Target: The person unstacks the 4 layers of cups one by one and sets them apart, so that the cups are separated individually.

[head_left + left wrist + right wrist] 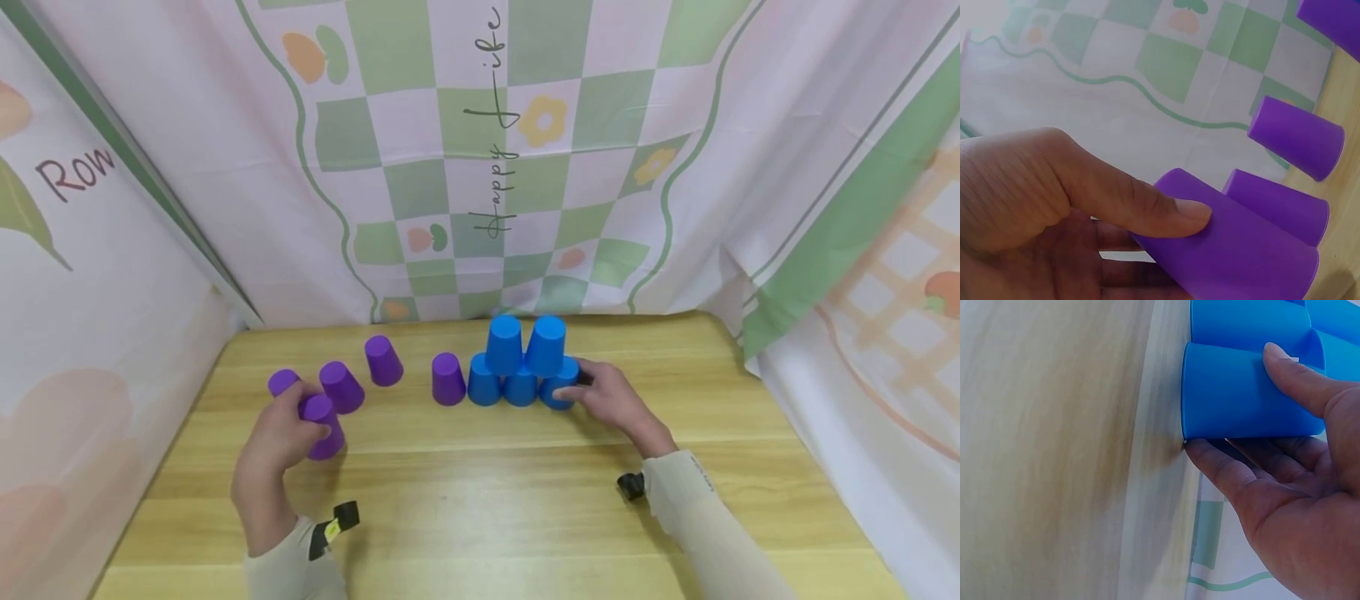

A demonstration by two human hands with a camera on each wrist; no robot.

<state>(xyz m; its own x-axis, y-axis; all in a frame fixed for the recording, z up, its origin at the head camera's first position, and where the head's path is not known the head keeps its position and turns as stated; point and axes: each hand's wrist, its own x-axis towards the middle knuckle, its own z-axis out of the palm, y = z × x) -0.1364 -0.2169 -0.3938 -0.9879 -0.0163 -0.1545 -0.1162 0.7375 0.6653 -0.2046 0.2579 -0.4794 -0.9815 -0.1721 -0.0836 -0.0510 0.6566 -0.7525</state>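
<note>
My left hand [276, 437] holds an upside-down purple cup [324, 429], thumb across its side in the left wrist view. Close behind that cup stand a purple cup [342, 388] and another purple cup [284, 382], partly hidden by the hand. Blue cups stand upside down in two levels: three below, two on top. At the right end of the lower row, my right hand [611, 396] holds a blue cup [1247, 394], with the thumb on its near side and the fingers along its outer side. An upper blue cup [546, 346] sits partly over it.
Left of the blue stack stands a purple cup [448, 379], and farther left another purple cup [384, 361]. The wooden table [480, 517] meets a hanging patterned cloth [480, 167] at its back edge. More cloth hangs along both sides.
</note>
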